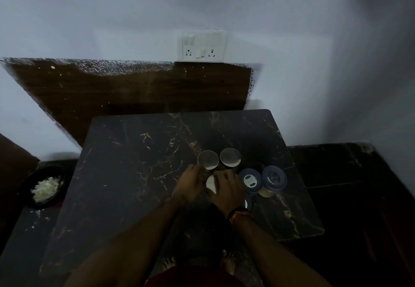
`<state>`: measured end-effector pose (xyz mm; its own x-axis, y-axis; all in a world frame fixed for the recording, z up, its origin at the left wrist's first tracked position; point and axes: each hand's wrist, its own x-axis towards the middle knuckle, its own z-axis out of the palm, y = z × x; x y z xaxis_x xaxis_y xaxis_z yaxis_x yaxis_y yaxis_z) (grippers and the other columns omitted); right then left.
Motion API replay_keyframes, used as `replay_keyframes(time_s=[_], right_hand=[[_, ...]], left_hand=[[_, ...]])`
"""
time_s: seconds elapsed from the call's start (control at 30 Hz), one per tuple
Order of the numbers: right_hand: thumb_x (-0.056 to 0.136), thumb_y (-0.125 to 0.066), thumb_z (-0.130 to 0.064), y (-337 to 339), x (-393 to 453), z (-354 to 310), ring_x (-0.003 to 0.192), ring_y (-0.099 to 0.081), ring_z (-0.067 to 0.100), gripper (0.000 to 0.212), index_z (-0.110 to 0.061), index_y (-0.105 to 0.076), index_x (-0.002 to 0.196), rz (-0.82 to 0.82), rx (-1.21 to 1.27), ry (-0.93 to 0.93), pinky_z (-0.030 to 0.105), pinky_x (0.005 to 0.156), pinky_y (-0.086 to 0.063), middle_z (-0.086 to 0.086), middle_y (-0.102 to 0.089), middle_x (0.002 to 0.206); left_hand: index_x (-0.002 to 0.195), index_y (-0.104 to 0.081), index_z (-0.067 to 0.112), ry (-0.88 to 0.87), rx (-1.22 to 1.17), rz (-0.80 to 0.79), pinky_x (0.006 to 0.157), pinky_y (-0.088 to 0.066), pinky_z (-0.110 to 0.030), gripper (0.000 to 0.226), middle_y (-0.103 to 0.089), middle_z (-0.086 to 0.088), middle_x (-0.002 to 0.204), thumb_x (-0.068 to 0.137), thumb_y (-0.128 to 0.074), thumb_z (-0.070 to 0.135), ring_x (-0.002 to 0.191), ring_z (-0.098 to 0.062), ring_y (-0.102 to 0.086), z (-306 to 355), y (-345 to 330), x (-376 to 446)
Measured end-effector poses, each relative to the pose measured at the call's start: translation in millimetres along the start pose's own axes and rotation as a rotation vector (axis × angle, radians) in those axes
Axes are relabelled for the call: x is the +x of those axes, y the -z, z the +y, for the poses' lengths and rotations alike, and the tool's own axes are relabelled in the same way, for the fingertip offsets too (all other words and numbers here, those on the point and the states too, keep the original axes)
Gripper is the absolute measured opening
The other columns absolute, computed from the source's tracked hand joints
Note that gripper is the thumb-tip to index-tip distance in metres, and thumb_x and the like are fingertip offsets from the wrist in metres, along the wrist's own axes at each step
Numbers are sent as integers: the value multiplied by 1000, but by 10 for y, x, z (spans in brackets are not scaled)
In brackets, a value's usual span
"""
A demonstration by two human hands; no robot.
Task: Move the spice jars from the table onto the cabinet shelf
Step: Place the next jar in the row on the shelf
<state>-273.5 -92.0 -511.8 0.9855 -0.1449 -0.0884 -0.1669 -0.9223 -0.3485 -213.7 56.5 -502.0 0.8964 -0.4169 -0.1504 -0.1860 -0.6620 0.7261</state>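
Fingers of left hand [190, 184] curl toward a steel-lidded jar [208, 160], tips at its near side; dim light, cannot tell if they actually grip it. Right hand [226, 189] lies over a white-lidded jar [211, 184], fingers curled across the lid, so only a sliver of white shows between the two hands; looks like a hold, but the contact is hidden. Dark band and an orange thread on the right wrist.

All jars sit on the dark marbled counter [139, 174], clustered right of centre. Second steel-lidded jar [230, 157] stands just beside the first, untouched. Two blue-lidded jars to the right: one [250, 180] with a white patch on its lid, close to the right hand; the other [274, 178] tilted in view, pale contents visible through its side. Another lid edge [248, 203] peeks out from under the right wrist, mostly hidden, type unclear.

Left of the counter, lower down, a black bowl [45, 189] with white shredded stuff, too blurry to name. Brown board [134, 89] leans on the wall behind; white switch-and-socket plate [204, 45] above it. Bare toes [228, 262] show below the counter edge. Cabinet shelf out of frame.
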Motion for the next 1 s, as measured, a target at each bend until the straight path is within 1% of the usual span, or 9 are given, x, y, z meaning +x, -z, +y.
replay_keyframes(time_s=[0.1,0.17,0.4,0.5,0.6,0.7,0.8,0.93,1.0], right_hand=[[77,-64,-64,-94,0,18,117,-50,24,80,-25,-42,143,-70,17,-42,37,100,-41,2,-49,132],[77,-67,-61,-147,2,31,118,-49,26,87,-24,-35,149,-101,48,-73,38,99,-42,4,-47,136],[77,-70,-43,-46,83,-26,116,-52,23,64,-26,-48,135,-6,164,-91,36,95,-45,0,-56,128],[72,-74,-43,111,118,-74,120,-52,23,69,-29,-49,135,6,277,-107,39,100,-47,0,-55,132],[73,-79,-39,326,201,-133,128,-48,19,74,-32,-46,139,18,406,-87,39,104,-47,-2,-50,140],[72,-80,-36,632,324,-217,126,-46,14,74,-36,-46,138,10,578,-69,38,105,-44,-5,-49,140],[72,-78,-27,978,430,-293,130,-45,16,72,-33,-50,138,-18,824,-36,47,109,-42,-6,-48,142],[72,-71,-17,1381,540,-390,130,-51,16,72,-24,-50,141,-2,1093,98,51,108,-46,-3,-53,142],[73,-68,-12,1532,598,-409,127,-56,23,74,-22,-48,143,-7,1191,170,55,104,-48,2,-57,138]], left_hand=[[118,-60,14,28,-82,49,85,-44,-27,23,-58,4,108,95,-55,11,101,-15,-57,-8,-9,-43],[110,-63,12,53,-135,57,82,-51,-31,18,-64,1,105,95,-54,8,98,-16,-63,-25,-4,-53],[96,-66,19,122,-320,113,77,-53,-24,22,-70,6,95,94,-53,0,88,-7,-67,-100,79,-69],[94,-66,18,188,-401,150,73,-54,-26,17,-69,0,86,95,-56,4,80,-12,-65,-117,145,-49],[99,-67,16,194,-458,180,71,-50,-16,12,-69,1,91,98,-57,10,80,-4,-66,-108,252,-19],[102,-66,8,193,-676,235,79,-55,-30,14,-69,-12,99,101,-53,13,90,-16,-67,5,383,33],[103,-67,0,184,-840,295,84,-55,-41,21,-68,-21,102,102,-51,13,94,-30,-66,175,521,94],[119,-71,13,255,-1215,70,85,-55,-39,34,-73,-9,117,100,-50,33,111,-29,-69,403,739,155],[124,-71,19,284,-1437,-114,90,-57,-49,43,-70,-14,127,94,-54,45,114,-31,-68,519,828,165]])
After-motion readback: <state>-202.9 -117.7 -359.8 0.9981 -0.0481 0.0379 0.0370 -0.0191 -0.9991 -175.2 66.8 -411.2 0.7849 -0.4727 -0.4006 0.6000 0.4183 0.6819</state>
